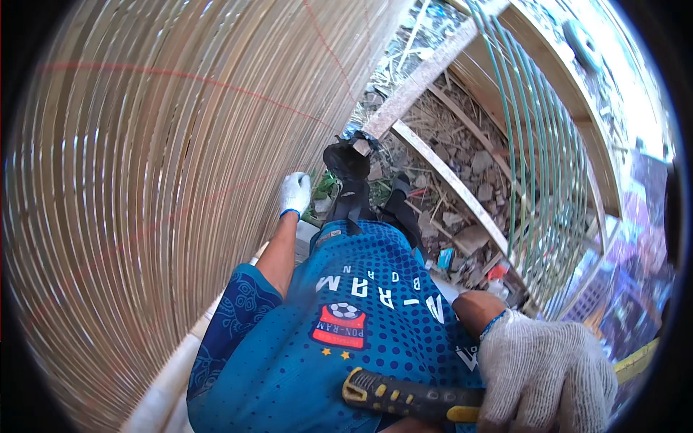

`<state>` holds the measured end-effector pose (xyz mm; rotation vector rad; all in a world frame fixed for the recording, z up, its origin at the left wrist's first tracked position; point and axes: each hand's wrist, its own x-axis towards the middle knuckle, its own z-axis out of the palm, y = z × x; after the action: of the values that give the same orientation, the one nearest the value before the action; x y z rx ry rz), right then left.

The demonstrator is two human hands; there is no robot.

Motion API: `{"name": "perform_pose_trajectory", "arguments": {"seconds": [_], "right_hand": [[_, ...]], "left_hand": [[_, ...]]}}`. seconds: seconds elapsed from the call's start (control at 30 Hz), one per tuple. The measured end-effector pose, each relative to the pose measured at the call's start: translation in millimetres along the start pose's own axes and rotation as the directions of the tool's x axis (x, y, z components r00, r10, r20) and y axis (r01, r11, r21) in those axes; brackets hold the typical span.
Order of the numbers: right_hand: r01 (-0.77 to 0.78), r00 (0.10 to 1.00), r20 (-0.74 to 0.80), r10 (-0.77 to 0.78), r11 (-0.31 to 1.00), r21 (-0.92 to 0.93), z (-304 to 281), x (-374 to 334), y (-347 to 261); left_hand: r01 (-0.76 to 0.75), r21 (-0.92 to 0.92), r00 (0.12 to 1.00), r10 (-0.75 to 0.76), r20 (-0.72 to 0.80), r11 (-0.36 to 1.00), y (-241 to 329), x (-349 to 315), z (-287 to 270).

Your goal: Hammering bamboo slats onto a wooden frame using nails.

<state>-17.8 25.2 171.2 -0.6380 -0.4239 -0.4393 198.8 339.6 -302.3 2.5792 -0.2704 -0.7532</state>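
Tool handle [411, 395], black with yellow inserts: seen in front of the blue shirt [390, 289], its free end pointing left, its other end running into the right hand [545, 372]. Right hand: whitish knit glove, fingers curled down and clamped on the handle; working end of the tool cannot be made out. Left hand [295, 193]: white glove, well apart from the handle, fingers curled, just beside the wall of thin brown slats [166, 187]; cannot tell whether it grips or touches one. Wooden frame [462, 191] to the right, over stony ground [451, 216]
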Motion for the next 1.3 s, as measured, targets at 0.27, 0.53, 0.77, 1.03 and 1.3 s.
{"name": "perform_pose_trajectory", "arguments": {"seconds": [0.27, 0.53, 0.77, 1.03, 1.3], "right_hand": [[-0.095, 0.993, 0.092, 0.08, 0.981, 0.168, -23.7, -20.7, -33.3], [-0.124, 0.988, 0.12, 0.101, 0.97, 0.207, -42.3, -21.1, -39.7], [-0.14, 0.98, 0.175, 0.097, 0.958, 0.25, -43.3, -48.5, -68.6], [-0.003, 0.993, 0.106, -0.046, 0.908, 0.418, -52.3, -22.9, -11.5], [-0.26, 0.925, -0.299, 0.235, 0.965, -0.045, -141.0, -95.1, 30.3]], "left_hand": [[-0.016, -0.279, 0.938, -0.082, -0.336, 0.96, 28.6, -66.9, 44.3], [-0.134, -0.318, 0.896, -0.022, -0.443, 0.939, 87.8, -91.4, 63.8], [-0.094, -0.357, 0.874, -0.095, -0.477, 0.929, 96.7, -120.2, 77.7], [-0.07, -0.433, 0.884, -0.145, -0.444, 0.899, 90.1, -114.7, 80.5], [-0.157, -0.402, 0.984, 0.111, -0.136, 0.902, 102.4, -87.1, 46.8]]}}
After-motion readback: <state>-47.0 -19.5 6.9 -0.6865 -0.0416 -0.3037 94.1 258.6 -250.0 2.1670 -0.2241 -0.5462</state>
